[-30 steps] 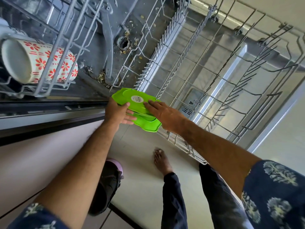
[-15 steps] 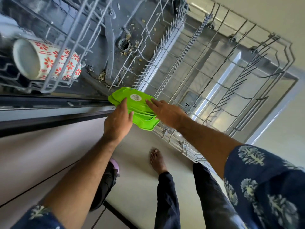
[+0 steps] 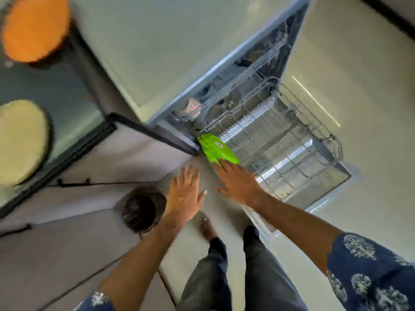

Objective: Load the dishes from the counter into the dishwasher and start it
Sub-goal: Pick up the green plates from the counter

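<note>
Two stacked bright green plates (image 3: 216, 148) rest on the near left corner of the pulled-out lower rack (image 3: 303, 140) of the open dishwasher. My right hand (image 3: 238, 184) is flat with spread fingers, and its fingertips just reach the plates' near edge. My left hand (image 3: 185, 194) hovers open to the left of the plates, clear of them. A white mug with red flowers (image 3: 190, 107) lies in the upper rack, blurred. On the dark counter (image 3: 56, 86) at the left sit an orange plate (image 3: 36, 28) and a pale yellow plate (image 3: 20, 140).
The dishwasher door lies open under the rack, to the right of my legs. A dark rounded object (image 3: 141, 212) sits on the floor beside my bare foot (image 3: 207, 227). White cabinet fronts run under the counter. The whole frame is motion-blurred.
Both hands have let go of the green plates, which now lie on the rack corner. My left hand pulled back and opened. The view has risen and backed away, bringing the counter into sight.
</note>
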The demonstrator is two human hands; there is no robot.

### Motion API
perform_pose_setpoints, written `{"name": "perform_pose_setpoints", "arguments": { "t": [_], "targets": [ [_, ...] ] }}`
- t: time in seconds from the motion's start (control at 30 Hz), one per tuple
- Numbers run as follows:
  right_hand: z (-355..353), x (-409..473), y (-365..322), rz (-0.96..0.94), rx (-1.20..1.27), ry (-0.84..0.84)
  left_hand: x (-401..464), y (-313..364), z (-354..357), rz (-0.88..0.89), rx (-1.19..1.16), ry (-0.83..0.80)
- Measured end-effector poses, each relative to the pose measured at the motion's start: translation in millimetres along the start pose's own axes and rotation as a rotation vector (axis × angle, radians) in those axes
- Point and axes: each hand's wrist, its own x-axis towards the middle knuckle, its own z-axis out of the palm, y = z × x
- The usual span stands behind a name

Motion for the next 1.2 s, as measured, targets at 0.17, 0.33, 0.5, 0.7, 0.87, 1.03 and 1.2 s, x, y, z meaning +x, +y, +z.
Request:
{"name": "perform_pose_setpoints", "arguments": {
  "t": [0.17,0.33,0.5,0.7,0.87,1.03,1.2],
  "targets": [
    [-59,-15,-86,-0.217,-0.056,0.067,-105,-35,-40,-0.161,-0.127,0.128],
    [-96,-8,-182,-0.423,-0.158,0.166,-197,-103,-45,-0.366,-0.260,0.257],
    [-110,9,-284,-0.495,-0.204,0.156,-277,-170,-45,-0.503,-0.326,0.432],
    [-120,28,-372,-0.457,-0.181,0.155,-329,-233,-41,-0.575,-0.393,0.491],
    [-130,55,-407,-0.468,-0.274,0.138,-332,-266,-43,-0.578,-0.409,0.501],
    [-143,102,-416,-0.395,-0.378,0.178,-315,-296,-51,-0.546,-0.416,0.499],
    [-141,148,-406,-0.313,-0.494,0.104,-283,-327,-60,-0.488,-0.512,0.471]
  ]
}}
